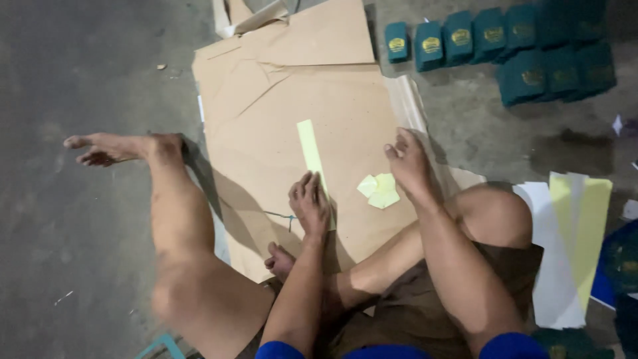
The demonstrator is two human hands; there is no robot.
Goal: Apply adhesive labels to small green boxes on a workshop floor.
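I sit on the floor with brown paper sheets (266, 119) spread in front of me. My left hand (309, 203) presses flat on the near end of a long pale yellow paper strip (310, 149) lying on the brown paper. My right hand (407, 163) hovers with curled fingers just right of a small pile of pale yellow paper pieces (379, 190); it holds nothing I can see. My left leg stretches out to the left, and my right knee is bent up at the right.
Several dark green packets (492, 33) with yellow round labels stand in rows at the top right. White and yellow sheets (575, 226) lie to the right of my knee. The floor (80, 80) is grey concrete.
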